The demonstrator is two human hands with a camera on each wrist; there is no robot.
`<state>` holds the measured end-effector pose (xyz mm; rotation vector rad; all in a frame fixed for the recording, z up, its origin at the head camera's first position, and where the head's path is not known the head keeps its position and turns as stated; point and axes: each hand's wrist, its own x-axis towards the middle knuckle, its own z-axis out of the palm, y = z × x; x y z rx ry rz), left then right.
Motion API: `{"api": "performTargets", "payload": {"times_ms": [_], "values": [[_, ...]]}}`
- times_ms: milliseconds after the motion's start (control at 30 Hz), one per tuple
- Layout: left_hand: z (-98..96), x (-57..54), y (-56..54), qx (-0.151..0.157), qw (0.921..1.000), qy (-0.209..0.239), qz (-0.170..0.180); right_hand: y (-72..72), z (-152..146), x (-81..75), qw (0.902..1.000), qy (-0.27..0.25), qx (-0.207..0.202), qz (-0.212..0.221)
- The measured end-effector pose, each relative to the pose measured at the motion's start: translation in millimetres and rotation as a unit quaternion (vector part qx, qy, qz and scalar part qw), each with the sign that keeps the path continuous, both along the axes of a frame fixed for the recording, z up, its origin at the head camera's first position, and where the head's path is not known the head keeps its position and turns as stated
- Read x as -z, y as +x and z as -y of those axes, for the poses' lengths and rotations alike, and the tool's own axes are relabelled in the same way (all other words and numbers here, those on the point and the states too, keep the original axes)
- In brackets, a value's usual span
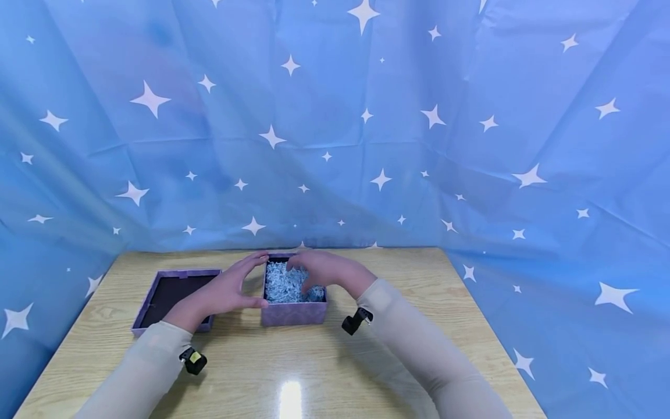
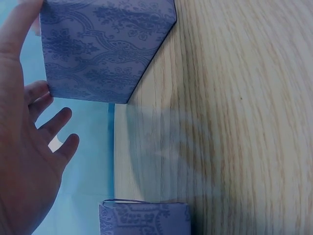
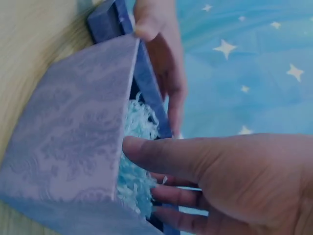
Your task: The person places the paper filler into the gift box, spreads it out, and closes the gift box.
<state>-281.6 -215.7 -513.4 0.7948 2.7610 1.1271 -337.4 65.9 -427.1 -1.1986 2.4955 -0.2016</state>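
Observation:
A purple patterned box [image 1: 293, 314], open at the top, stands near the table's far edge, with pale blue shredded paper [image 1: 282, 283] inside. My left hand [image 1: 225, 294] spans the box's left side and holds it, thumb at the near corner and fingertips at the far one. In the left wrist view the remaining fingers spread free of the patterned wall. My right hand [image 1: 330, 270] reaches over the right rim, fingers down at the shredded paper. In the right wrist view its thumb lies by the rim and its fingers touch the paper loosely.
Left of the box lies a purple lid [image 1: 149, 299], its dark inside facing up, partly behind my left forearm. The wooden table [image 1: 251, 366] ends at a blue curtain [image 1: 335, 116] with white stars. A small black wrist camera sits on each sleeve.

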Motion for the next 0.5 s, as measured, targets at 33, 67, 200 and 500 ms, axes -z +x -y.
{"api": "performTargets", "payload": {"times_ms": [33, 67, 200, 500], "values": [[0.1, 0.0, -0.1, 0.000, 1.0000, 0.001, 0.000, -0.1, -1, -0.9, 0.9997, -0.013, -0.003, 0.020], [0.2, 0.0, -0.1, 0.000, 1.0000, 0.003, 0.001, 0.1, -2, -1.0, 0.9988, -0.024, -0.006, 0.042], [0.4, 0.3, 0.8, -0.001, 1.0000, 0.007, 0.001, -1.0, 0, 9.7, 0.9950, -0.040, 0.002, 0.091], [-1.2, -2.5, 2.1, 0.002, 0.9999, 0.009, 0.007, -7.4, 21, 35.3, 0.9983, 0.032, 0.042, 0.026]]}}
